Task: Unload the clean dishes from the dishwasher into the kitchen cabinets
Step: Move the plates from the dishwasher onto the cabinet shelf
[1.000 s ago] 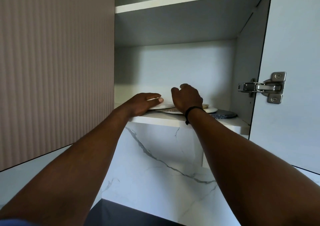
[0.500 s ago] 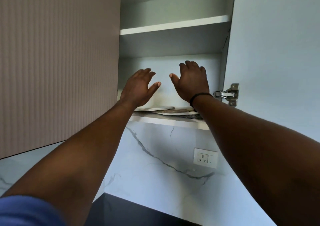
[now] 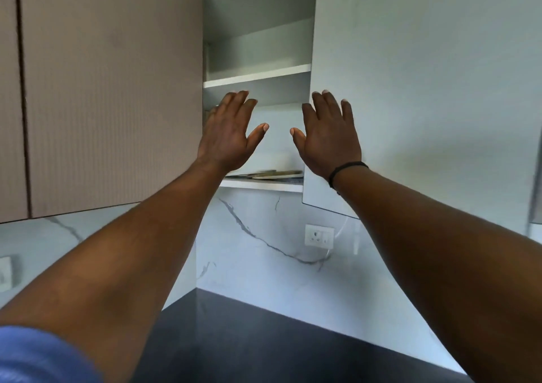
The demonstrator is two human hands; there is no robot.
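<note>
Item: flat round plates point(image 3: 275, 174) on white cabinet shelf point(image 3: 264, 183); left hand point(image 3: 227, 136), right hand point(image 3: 330, 137) above shelf, fingers released (withdraw level; avoid nudging stack).

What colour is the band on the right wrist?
Black: a thin wristband just below the right hand, clearest in the head view.

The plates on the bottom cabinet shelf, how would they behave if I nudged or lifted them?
The plates look thin and rigid, likely ceramic, so probably breakable if dropped. They lie flat and overlapping, so a nudge would likely slide them on the smooth shelf rather than tip them. Lifting one from underneath may drag its neighbour.
</note>
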